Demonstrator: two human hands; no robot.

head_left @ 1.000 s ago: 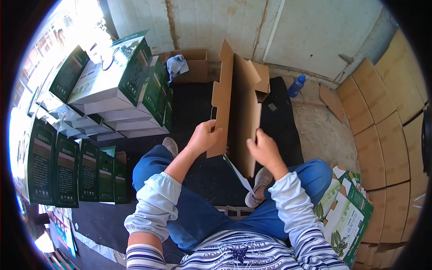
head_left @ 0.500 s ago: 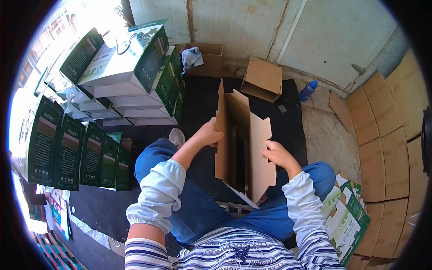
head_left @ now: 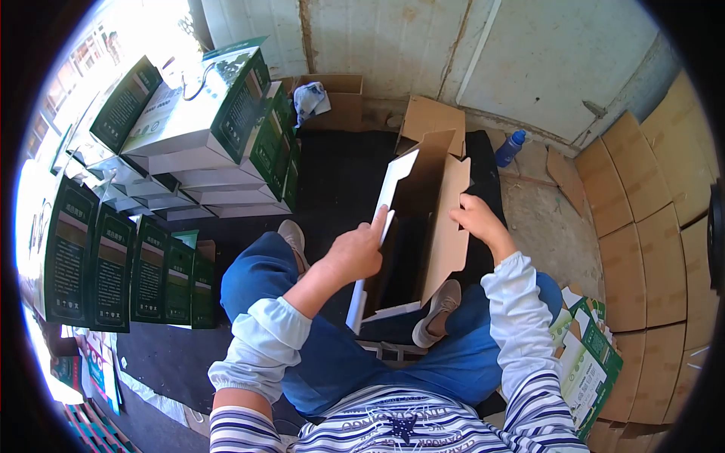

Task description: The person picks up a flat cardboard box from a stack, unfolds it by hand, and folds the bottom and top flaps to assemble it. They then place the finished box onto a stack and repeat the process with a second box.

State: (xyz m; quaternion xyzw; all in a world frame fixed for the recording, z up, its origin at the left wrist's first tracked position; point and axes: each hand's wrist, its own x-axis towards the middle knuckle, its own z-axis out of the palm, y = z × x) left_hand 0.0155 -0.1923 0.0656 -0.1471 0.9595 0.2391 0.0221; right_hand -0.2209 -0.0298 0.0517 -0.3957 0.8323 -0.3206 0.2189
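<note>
cardboard box (head_left: 423, 219) gripped on both sides by left hand (head_left: 355, 253) and right hand (head_left: 476, 219)

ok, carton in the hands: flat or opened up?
Opened up. The cardboard carton forms a hollow sleeve with a dark interior; left hand and right hand hold opposite walls apart.

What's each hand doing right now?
Left hand: closed on the left wall of the brown cardboard box with white outside.
Right hand: gripping the box's right wall edge.
</note>
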